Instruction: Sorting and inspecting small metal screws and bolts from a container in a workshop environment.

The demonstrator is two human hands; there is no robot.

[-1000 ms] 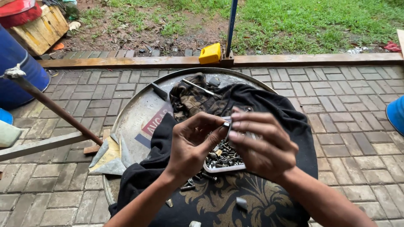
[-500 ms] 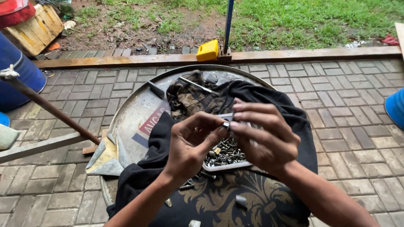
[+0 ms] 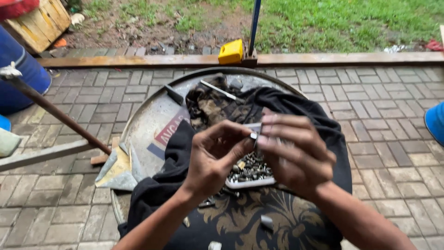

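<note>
Head view: both hands meet above a round metal tabletop draped with a black cloth. Left hand and right hand pinch one small metal fastener between fingertips, held just over a white tray of mixed bolts and nuts. Both grips narrow, closed on the piece; whether it is one part or two threaded together, cannot tell. Piece looks rigid, light, probably greasy, so slippery; best taken by the flats or head with fingertips, kept over the tray in case it drops. Loose bolts lie on the cloth near the tray. Signs: red-and-white printed sheet under the cloth at the tabletop's left side, partly covered. Yellow box sits at the curb beside a blue pole. Blue drum far left.
</note>
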